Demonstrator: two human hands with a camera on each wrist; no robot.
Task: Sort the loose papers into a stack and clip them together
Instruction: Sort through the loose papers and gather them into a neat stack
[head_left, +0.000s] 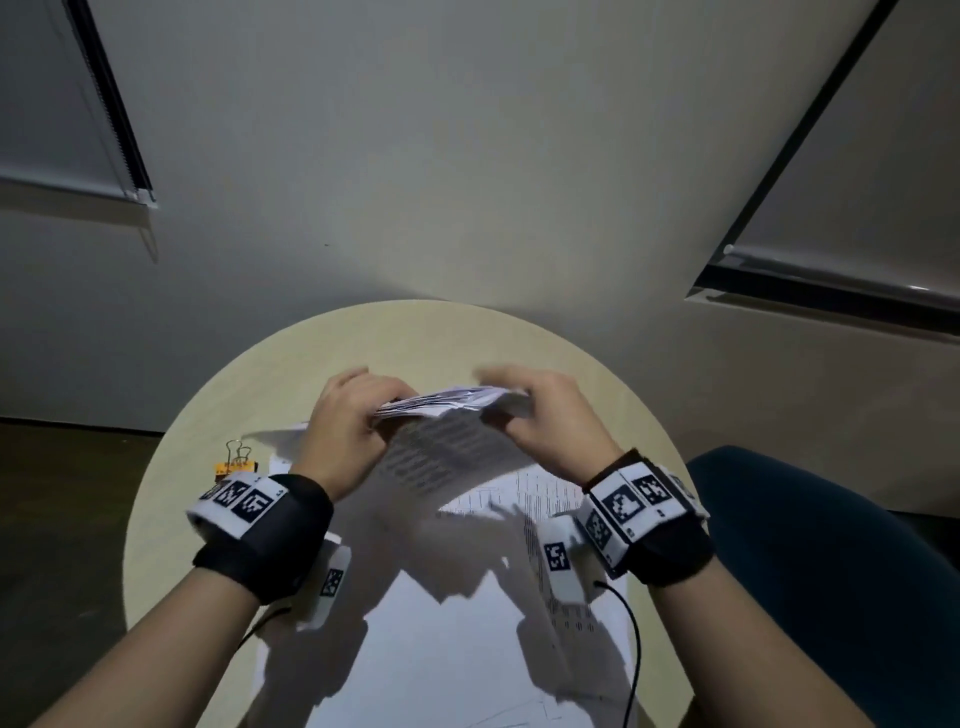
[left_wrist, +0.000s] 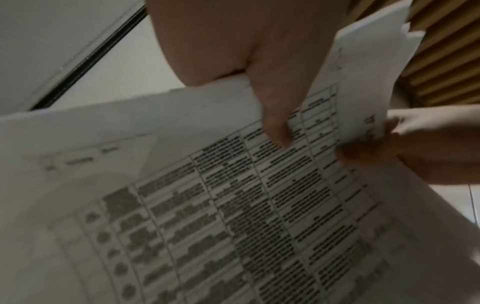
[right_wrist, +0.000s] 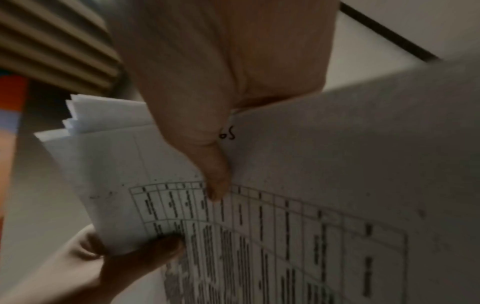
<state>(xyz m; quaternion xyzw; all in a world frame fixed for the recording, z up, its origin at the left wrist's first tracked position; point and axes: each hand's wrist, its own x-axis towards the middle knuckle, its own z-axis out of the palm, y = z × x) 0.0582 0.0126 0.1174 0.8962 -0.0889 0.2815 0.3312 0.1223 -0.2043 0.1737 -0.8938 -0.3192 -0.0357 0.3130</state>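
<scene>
Holding a bunch of papers (head_left: 441, 415) up over the round table (head_left: 218, 405), I have my left hand (head_left: 348, 426) on one end and my right hand (head_left: 545, 415) on the other. My fingers and thumbs are curled round the top edges and pinch them tight. I think I am about halfway. Many sheets are in my hands, but their edges do not line up yet. More loose sheets (head_left: 457, 623) lie flat on the table under my arms. The orange clip (head_left: 236, 462) sits on the table just beside my left wrist, and nothing is clipped yet. The head view shows the clip and the sheets left behind. The wrist views do not show those. They show my thumb (left_wrist: 275, 127) pressed on a printed table of words, and the uneven corners (right_wrist: 78, 115) of the bunch
</scene>
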